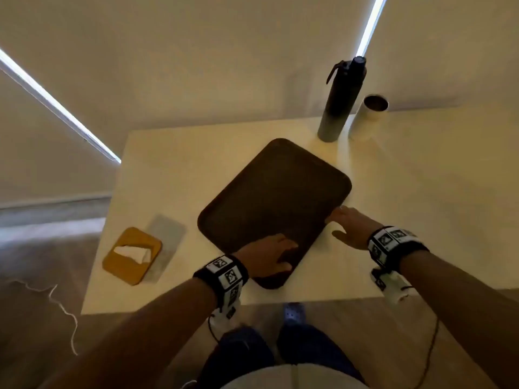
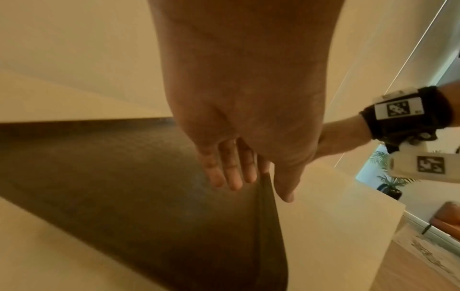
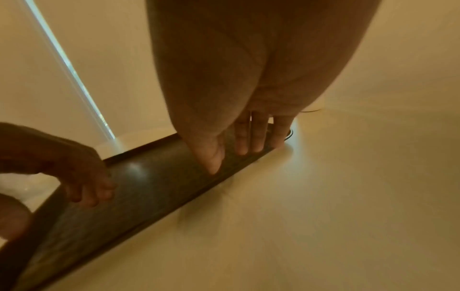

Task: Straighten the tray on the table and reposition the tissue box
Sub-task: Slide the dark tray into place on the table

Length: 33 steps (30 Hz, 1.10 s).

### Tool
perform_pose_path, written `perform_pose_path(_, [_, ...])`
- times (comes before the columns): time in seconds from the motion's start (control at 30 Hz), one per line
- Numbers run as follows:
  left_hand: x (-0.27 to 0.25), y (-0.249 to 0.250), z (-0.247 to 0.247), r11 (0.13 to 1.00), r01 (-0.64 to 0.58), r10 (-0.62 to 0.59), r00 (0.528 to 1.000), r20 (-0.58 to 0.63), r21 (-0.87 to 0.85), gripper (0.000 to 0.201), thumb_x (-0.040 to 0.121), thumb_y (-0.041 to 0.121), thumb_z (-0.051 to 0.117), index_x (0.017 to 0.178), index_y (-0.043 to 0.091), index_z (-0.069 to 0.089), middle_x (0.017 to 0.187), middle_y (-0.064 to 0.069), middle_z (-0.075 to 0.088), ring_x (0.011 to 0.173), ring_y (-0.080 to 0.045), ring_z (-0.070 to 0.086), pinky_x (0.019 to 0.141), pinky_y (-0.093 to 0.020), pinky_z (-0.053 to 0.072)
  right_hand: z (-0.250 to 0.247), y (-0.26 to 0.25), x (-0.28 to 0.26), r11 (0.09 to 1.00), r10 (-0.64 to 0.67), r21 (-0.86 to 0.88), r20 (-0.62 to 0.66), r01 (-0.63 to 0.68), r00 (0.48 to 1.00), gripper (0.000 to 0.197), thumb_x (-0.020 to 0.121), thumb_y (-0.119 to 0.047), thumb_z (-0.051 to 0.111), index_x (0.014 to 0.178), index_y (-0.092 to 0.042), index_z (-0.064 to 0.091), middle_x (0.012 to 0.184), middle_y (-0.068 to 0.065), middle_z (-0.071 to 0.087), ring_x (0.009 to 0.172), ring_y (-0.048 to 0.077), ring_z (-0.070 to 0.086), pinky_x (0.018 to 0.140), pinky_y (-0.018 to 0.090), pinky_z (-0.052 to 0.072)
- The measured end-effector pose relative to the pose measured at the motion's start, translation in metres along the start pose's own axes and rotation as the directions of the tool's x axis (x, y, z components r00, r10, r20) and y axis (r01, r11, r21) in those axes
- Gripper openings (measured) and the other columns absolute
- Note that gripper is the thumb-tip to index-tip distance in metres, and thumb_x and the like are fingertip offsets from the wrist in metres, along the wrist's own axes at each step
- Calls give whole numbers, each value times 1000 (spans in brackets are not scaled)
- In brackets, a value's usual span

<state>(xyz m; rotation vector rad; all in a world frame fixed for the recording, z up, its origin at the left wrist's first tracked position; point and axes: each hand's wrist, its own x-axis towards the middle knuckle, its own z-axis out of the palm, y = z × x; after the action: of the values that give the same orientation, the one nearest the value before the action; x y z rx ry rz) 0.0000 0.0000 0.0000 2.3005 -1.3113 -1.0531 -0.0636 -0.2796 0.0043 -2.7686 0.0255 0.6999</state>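
Note:
A dark brown tray [image 1: 275, 197] lies skewed on the white table [image 1: 174, 169], one corner pointing at the back wall. My left hand [image 1: 280, 256] rests on its near corner. The fingers [image 2: 224, 177] lie on the tray floor [image 2: 124, 187] and the thumb sits just outside the rim. My right hand [image 1: 341, 220] is flat, with its fingertips at the tray's right edge [image 3: 139, 187] and the thumb [image 3: 211, 157] on the rim. The tissue box [image 1: 132, 255], tan-topped with a white tissue sticking out, sits at the table's left front, apart from both hands.
A tall dark bottle [image 1: 341, 102] and a white cup [image 1: 368, 116] stand at the back of the table, just behind the tray's far corner. The table's front edge runs close under my wrists. A wall backs the table. A white cord lies on the floor at left.

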Motion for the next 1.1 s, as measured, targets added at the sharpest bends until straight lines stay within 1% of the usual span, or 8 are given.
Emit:
perform_pose_path(0.2, [46,21,25,995,92,-91,996,24,-50,68,93,41,61,151,19,32,147,-8,37,127,-29,44,105,-40,39,2,18,34,989,-101,-106,26,103,995,38,90,-17,58,128,-21,58,138,8,49,125,30,47,105,43,40])
perform_pose_path(0.37, [52,13,33,991,66,-70,997,-30,-119,57,91,22,59,146,17,43,131,-8,45,108,-27,53,85,-31,40,6,24,47,957,-205,-213,-17,197,979,28,90,-18,60,117,-23,66,120,7,61,106,29,58,92,43,46])
perform_pose_path(0.47, [46,4,32,991,52,-57,998,-37,-127,55,89,19,58,143,18,47,125,-7,48,100,-25,55,83,-33,44,11,21,47,934,-260,-267,-57,237,964,27,90,-22,58,116,-24,65,115,5,62,103,28,59,92,42,45])
perform_pose_path(0.6, [21,-19,20,993,79,-83,995,-46,-86,51,91,12,54,141,21,51,127,-6,50,105,-23,54,90,-34,47,22,-3,43,943,-285,-213,-123,255,951,23,88,-20,59,110,-20,68,105,8,64,89,30,60,78,43,47])
perform_pose_path(0.73, [-10,-59,6,994,109,-111,989,-98,-22,51,90,6,53,137,25,55,124,-2,54,106,-22,54,87,-34,49,41,-42,46,940,-300,-214,-156,265,941,27,83,-9,66,108,-20,66,96,8,62,79,27,58,67,38,44])
perform_pose_path(0.83, [-28,-84,-1,991,132,-129,981,-145,11,49,90,5,54,134,26,58,123,0,56,106,-20,53,87,-37,51,51,-71,49,959,-264,-154,-192,236,945,27,84,-12,65,110,-20,65,96,7,60,81,26,57,67,37,44])
perform_pose_path(1.03, [-46,-110,-11,979,205,-199,945,-259,-2,41,91,11,57,129,27,60,127,1,56,112,-18,54,84,-30,48,56,-101,59,982,-186,-44,-199,181,962,25,92,-28,58,115,-19,64,102,7,59,89,27,58,75,39,44])
perform_pose_path(1.1, [-49,-114,-14,970,241,-219,926,-308,36,46,88,20,64,133,26,57,130,-1,55,114,-21,54,90,-32,46,53,-97,59,988,-149,19,-186,155,971,31,91,-35,57,119,-21,61,108,6,57,94,26,57,79,39,45])
